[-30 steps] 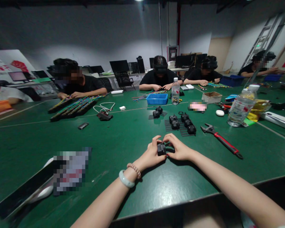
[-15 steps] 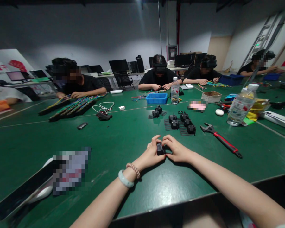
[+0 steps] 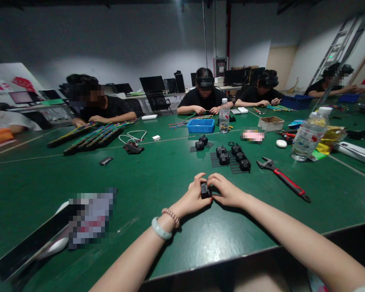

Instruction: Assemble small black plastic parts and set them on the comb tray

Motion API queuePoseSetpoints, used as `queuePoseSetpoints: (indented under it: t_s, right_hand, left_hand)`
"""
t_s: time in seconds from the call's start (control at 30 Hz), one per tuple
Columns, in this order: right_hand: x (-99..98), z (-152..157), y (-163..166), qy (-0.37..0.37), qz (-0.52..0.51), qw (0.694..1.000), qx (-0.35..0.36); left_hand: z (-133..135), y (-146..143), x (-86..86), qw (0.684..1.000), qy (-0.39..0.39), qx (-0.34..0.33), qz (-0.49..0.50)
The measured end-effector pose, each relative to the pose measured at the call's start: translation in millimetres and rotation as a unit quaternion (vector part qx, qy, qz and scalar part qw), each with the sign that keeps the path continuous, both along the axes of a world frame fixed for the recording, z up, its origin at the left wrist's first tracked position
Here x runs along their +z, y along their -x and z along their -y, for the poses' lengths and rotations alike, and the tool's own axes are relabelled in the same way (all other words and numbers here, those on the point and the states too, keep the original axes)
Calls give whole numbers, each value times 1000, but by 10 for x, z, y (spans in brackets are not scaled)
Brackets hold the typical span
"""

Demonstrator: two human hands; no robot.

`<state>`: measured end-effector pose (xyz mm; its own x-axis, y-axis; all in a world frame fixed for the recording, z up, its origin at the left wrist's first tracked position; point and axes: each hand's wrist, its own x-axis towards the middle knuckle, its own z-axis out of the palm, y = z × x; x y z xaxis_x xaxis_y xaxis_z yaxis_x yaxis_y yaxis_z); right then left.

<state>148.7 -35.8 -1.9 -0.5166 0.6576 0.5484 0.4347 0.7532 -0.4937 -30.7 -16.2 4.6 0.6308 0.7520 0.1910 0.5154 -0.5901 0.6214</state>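
A small black plastic part (image 3: 205, 190) sits between my two hands, low over the green table (image 3: 158, 178). My left hand (image 3: 193, 198) grips it from the left with curled fingers. My right hand (image 3: 226, 191) pinches it from the right. Beyond my hands lie black grid mats (image 3: 214, 161) carrying several similar black parts (image 3: 235, 156). A second small mat with two black parts (image 3: 200, 144) lies farther back.
A red-handled adjustable wrench (image 3: 284, 180) lies to the right. Water bottles (image 3: 307, 136) (image 3: 224, 115), a blue tray (image 3: 200, 125), a cardboard box (image 3: 270, 123) and cables (image 3: 134, 140) lie farther off. A phone (image 3: 30, 243) lies near left. Several people work across the table.
My hands and the black part have stayed nearly still; only my fingers have shifted slightly on the part.
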Motion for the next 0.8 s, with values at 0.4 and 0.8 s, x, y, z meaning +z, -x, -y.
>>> queuePoseSetpoints:
  t_s: [0.4, 0.8]
  right_hand:
    - [-2, -39, -35, 30, -12, 999, -13]
    - [-14, -64, -65, 63, -21, 997, -37]
  left_hand:
    - [17, -1, 21, 1000, 1, 6, -2]
    - [41, -4, 39, 1000, 12, 17, 5]
